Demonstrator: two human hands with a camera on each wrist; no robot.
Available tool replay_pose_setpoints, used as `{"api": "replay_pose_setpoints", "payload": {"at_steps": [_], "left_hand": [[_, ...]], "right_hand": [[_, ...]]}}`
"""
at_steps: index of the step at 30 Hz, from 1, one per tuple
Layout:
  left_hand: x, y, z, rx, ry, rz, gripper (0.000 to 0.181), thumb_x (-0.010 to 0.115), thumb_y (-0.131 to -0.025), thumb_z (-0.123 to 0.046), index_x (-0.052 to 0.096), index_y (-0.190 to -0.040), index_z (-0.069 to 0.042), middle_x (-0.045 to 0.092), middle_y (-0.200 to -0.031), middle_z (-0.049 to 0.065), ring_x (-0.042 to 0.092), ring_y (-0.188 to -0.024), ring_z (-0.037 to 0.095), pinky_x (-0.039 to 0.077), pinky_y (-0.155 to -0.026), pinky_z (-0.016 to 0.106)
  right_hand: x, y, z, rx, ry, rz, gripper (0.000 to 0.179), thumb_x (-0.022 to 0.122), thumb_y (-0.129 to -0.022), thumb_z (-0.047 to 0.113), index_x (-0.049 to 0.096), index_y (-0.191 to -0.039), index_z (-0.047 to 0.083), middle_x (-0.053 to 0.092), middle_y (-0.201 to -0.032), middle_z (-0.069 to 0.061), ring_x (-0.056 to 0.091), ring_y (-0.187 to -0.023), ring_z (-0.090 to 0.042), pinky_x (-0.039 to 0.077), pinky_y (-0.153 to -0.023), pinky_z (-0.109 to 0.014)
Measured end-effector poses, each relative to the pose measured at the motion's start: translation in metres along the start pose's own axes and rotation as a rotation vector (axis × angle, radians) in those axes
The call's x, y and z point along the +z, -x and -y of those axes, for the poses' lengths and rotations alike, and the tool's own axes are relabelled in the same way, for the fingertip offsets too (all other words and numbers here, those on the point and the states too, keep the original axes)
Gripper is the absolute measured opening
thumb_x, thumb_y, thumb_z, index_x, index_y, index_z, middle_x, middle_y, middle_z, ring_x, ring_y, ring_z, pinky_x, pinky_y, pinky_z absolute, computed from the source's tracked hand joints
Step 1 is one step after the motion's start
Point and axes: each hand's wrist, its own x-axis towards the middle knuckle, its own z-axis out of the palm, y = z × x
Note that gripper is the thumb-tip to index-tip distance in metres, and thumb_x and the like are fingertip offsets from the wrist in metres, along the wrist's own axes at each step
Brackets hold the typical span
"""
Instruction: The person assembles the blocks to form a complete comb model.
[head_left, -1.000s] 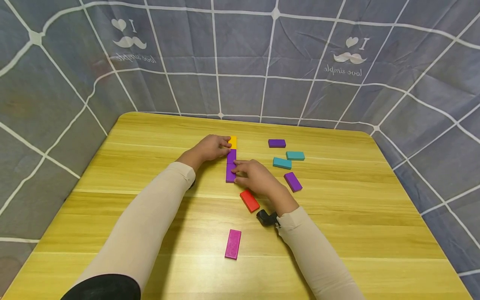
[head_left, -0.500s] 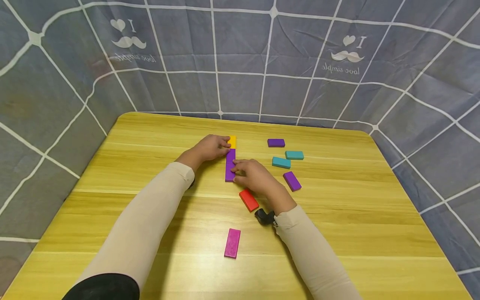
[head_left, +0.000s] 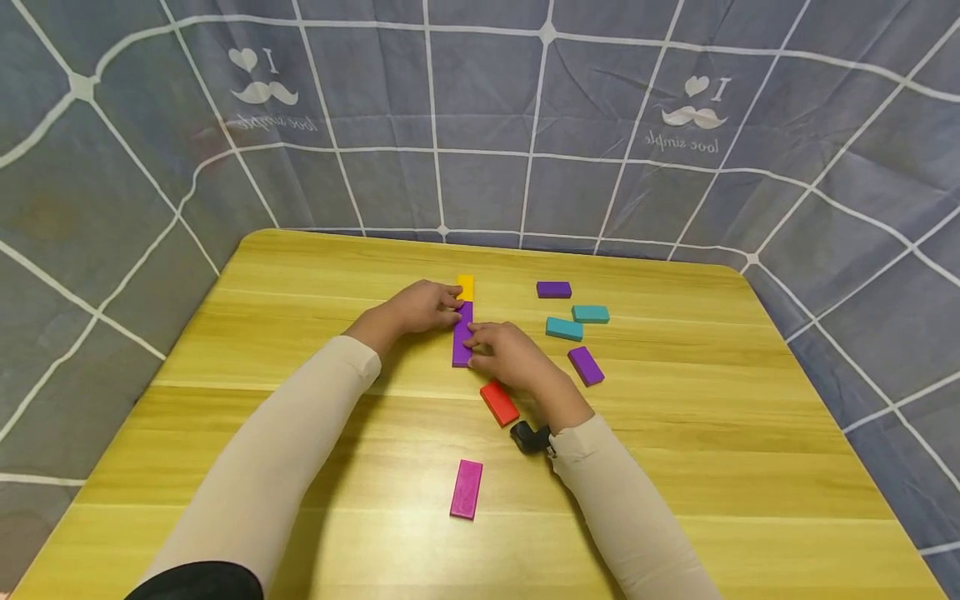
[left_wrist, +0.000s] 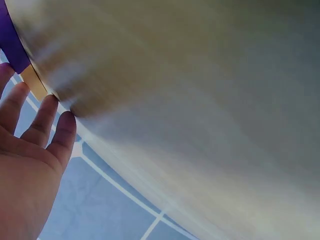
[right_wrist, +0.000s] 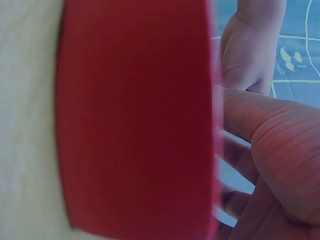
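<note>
Vs. 0.5 s ago: left hand (head_left: pixel 425 306) shifted slightly toward the table's near edge along the tile row, so its fingertips now sit at the joint between yellow tile (head_left: pixel 467 287) and far purple tile (head_left: pixel 467 312); more of the yellow is exposed. Right hand (head_left: pixel 508 354) essentially unmoved, fingers and thumb laid on the right side and top of near purple tile (head_left: pixel 460 357). Both hands relaxed, not clenched; row is touched from both sides. Row runs from near the far edge of the table (head_left: pixel 675 400) toward the near edge, yellow farthest.

Loose tiles unchanged: dark purple tile (head_left: pixel 553 290) nearest the far edge, two teal tiles (head_left: pixel 564 328) and tilted violet tile (head_left: pixel 586 366) on the right-edge side of the row, red tile (head_left: pixel 498 403) and magenta tile (head_left: pixel 467 490) closer to the near edge.

Hidden/unclear: purple-purple seam can't be made out now. Row is partly covered by fingertips. Table badly blurred in left wrist view, purple cut off at frame edge. Right fingertips blocked by red tile in right wrist view. Table's near corners cut off in head view.
</note>
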Motion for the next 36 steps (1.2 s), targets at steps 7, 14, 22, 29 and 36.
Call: {"api": "replay_pose_setpoints", "payload": {"at_steps": [7,14,22,29,36], "left_hand": [[0.002,0.008,-0.001,0.036,0.035,0.044,0.047,0.064,-0.098,-0.022,0.054,-0.139,-0.002,0.042,-0.152,0.017,0.039,-0.139,0.037,0.029,-0.115,0.046],[0.003,0.009,-0.005,0.072,0.047,0.059,0.05,0.066,-0.096,-0.025,0.054,-0.138,0.0,0.042,-0.152,0.017,0.041,-0.138,0.037,0.03,-0.115,0.045],[0.002,0.013,-0.007,0.042,0.041,0.079,0.051,0.065,-0.097,-0.027,0.053,-0.139,-0.002,0.04,-0.153,0.014,0.04,-0.139,0.036,0.029,-0.116,0.045],[0.0,0.013,-0.007,0.036,0.035,0.082,0.051,0.065,-0.097,-0.027,0.052,-0.14,-0.003,0.04,-0.154,0.014,0.039,-0.139,0.036,0.029,-0.116,0.044],[0.0,0.013,-0.008,0.008,0.054,0.077,0.052,0.067,-0.096,-0.028,0.053,-0.14,-0.002,0.04,-0.154,0.013,0.038,-0.14,0.036,0.028,-0.116,0.043]], "right_hand": [[0.002,0.001,-0.001,0.001,0.004,0.002,0.034,0.067,-0.095,0.018,0.068,-0.128,0.008,0.05,-0.148,-0.001,0.043,-0.138,-0.027,0.029,-0.116,-0.039],[0.002,0.002,-0.003,0.018,-0.006,-0.008,0.034,0.067,-0.095,0.018,0.068,-0.128,0.009,0.05,-0.148,-0.001,0.042,-0.139,-0.028,0.028,-0.116,-0.04],[0.002,0.003,-0.001,0.006,-0.006,0.002,0.034,0.067,-0.095,0.017,0.068,-0.128,0.007,0.049,-0.149,-0.002,0.042,-0.138,-0.029,0.029,-0.116,-0.04],[-0.001,0.002,-0.001,-0.005,0.016,0.027,0.033,0.064,-0.097,0.017,0.067,-0.129,0.008,0.048,-0.15,-0.003,0.04,-0.139,-0.029,0.027,-0.117,-0.04],[-0.002,0.001,-0.001,0.002,0.032,0.033,0.033,0.063,-0.098,0.018,0.067,-0.13,0.009,0.046,-0.151,0.0,0.039,-0.14,-0.029,0.026,-0.117,-0.04]]}}
